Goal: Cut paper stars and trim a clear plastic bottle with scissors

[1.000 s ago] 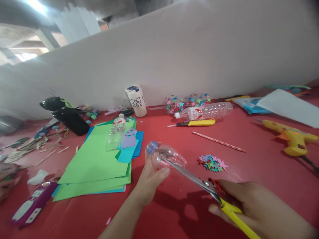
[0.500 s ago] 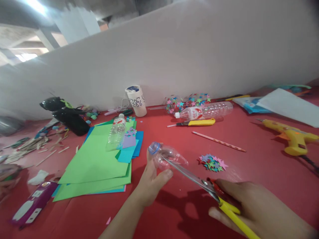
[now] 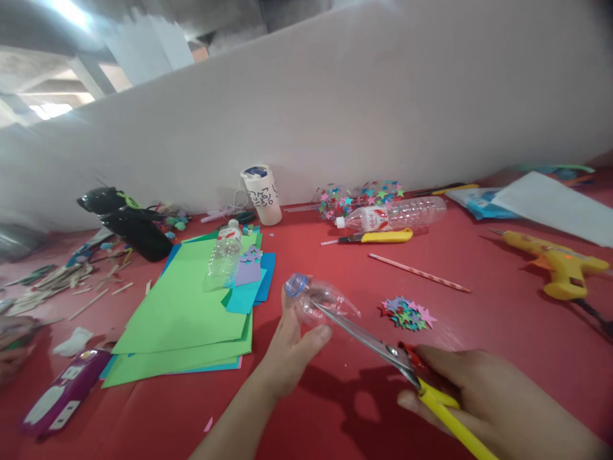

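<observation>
A cut-off clear plastic bottle top (image 3: 330,299) with a blue-rimmed neck is gripped in my left hand (image 3: 290,354), its thumb in front and the other fingers behind, partly hidden. My right hand (image 3: 474,390) holds scissors (image 3: 368,342) with long metal blades and red and yellow handles. The blades look nearly closed, and their tips reach the clear plastic; whether they are inside or in front of it I cannot tell. Beyond the scissors lies a small pile of colourful foam stars (image 3: 409,313).
Green and blue foam sheets (image 3: 186,306) lie left, with a clear bottle (image 3: 225,255) on top. At the back are a white tumbler (image 3: 263,198), a lying bottle (image 3: 397,214) and a yellow cutter (image 3: 385,236). A pencil (image 3: 419,273) and yellow glue gun (image 3: 560,255) lie right.
Almost nothing differs. My right hand and the scissors have shifted very slightly left, while my left hand and the bottle top keep their place.
</observation>
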The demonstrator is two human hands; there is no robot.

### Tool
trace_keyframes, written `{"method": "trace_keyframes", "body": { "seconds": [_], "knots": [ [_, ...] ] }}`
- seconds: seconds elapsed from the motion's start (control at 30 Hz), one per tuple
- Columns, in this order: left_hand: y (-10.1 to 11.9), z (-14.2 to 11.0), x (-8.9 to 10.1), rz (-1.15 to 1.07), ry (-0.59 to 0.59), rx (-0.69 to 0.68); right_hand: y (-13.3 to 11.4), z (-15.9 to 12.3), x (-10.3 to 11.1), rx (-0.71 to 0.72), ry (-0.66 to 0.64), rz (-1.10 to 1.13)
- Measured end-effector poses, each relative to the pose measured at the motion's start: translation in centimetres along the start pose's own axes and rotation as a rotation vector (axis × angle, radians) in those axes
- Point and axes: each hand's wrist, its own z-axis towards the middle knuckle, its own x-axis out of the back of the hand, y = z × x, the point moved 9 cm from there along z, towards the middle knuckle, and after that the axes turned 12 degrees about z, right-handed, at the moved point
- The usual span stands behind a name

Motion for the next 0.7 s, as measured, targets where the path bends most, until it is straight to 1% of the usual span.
{"method": "trace_keyframes", "body": {
  "seconds": [0.13,0.3,0.4,0.7],
  "knots": [
    [-0.21,0.02,-0.26,0.052,-0.037,-0.021,-0.25,-0.08,-0.15,0.029,-0.002,0.012],
    [-0.73,0.08,-0.43,0.127,-0.085,-0.024,0.27,0.18,-0.21,-0.021,-0.005,0.006],
    [-0.88,0.01,-0.37,0.121,-0.083,-0.027,0.66,0.28,-0.19,-0.057,-0.01,-0.013],
    [-0.44,-0.16,-0.5,0.067,-0.072,-0.013,0.69,0.34,-0.07,-0.055,0.003,0.004]
  ]
}}
